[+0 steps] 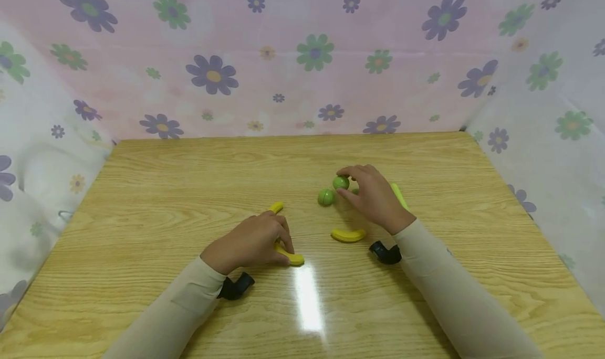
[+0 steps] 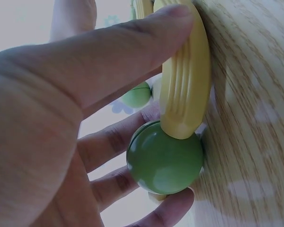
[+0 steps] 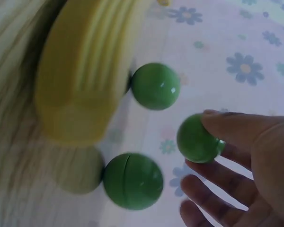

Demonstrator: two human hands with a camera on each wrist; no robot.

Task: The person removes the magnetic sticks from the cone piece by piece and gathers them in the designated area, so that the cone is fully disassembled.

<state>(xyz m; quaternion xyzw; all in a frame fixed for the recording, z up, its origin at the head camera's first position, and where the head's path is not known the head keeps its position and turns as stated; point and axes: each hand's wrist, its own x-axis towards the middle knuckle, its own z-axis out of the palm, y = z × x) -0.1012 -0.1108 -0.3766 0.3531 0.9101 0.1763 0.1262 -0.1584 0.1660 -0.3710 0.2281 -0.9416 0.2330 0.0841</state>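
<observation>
My left hand (image 1: pixel 252 243) pinches a yellow toy banana (image 1: pixel 289 255) between thumb and fingers at the tabletop. Beside that banana, inside the curl of the other fingers, the left wrist view shows a green ball (image 2: pixel 164 158) with a seam; the hand hides it from the head view. Another yellow toy banana (image 1: pixel 276 207) pokes out behind this hand. My right hand (image 1: pixel 373 196) pinches a green ball (image 3: pixel 199 138) between thumb and fingertips, held just above the table. A seamed green ball (image 1: pixel 325 197) lies to its left, and another green ball (image 1: pixel 355 191) is partly hidden under the hand.
A yellow toy banana (image 1: pixel 348 235) lies in front of the right hand. Beyond the right wrist lies a light green stick-like piece (image 1: pixel 399 195), partly covered. Black wrist mounts (image 1: pixel 385 253) hang under both sleeves. Flowered cloth (image 1: pixel 283 60) encloses the wooden table (image 1: pixel 189 175) at back and sides.
</observation>
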